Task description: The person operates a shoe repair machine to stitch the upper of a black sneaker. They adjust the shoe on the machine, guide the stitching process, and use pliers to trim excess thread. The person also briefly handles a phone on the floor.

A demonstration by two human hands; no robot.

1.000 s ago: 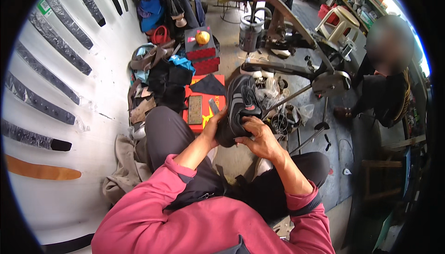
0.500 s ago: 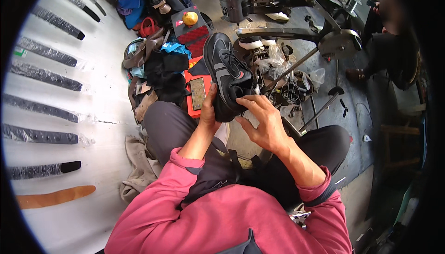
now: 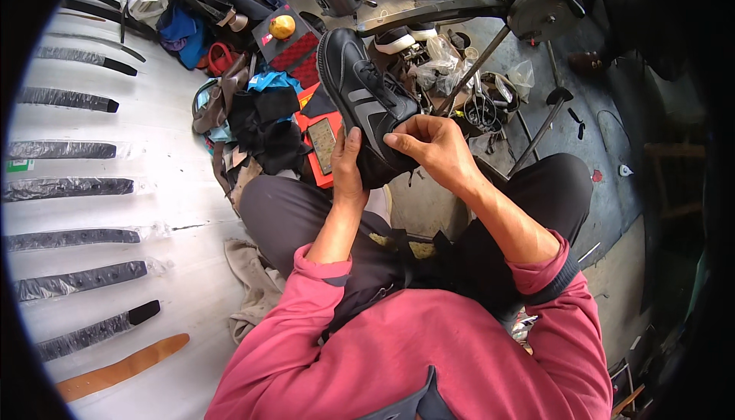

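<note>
A black lace-up shoe (image 3: 360,87) with grey side stripes is held up in front of me, toe pointing away and its side turned toward me. My left hand (image 3: 350,169) grips the heel end from the left, thumb up along the side and the other fingers hidden behind the shoe. At the collar, my right hand (image 3: 438,148) has its thumb and index finger bent together on the edge of the shoe opening. Whether the right fingers also pinch something small there cannot be seen.
Leather scraps and black cloth (image 3: 268,125) are heaped left of the shoe, beside an orange-red box (image 3: 312,171). Beyond the shoe stands a metal machine with a wheel (image 3: 545,14). Tools and plastic bags (image 3: 440,68) lie under it. Wrapped dark strips (image 3: 69,188) hang on the white surface at left. Another person sits far right.
My right hand's fingers were spread near the shoe opening and are now drawn together on its collar. The shoe has tilted slightly, and the whole view has shifted.
</note>
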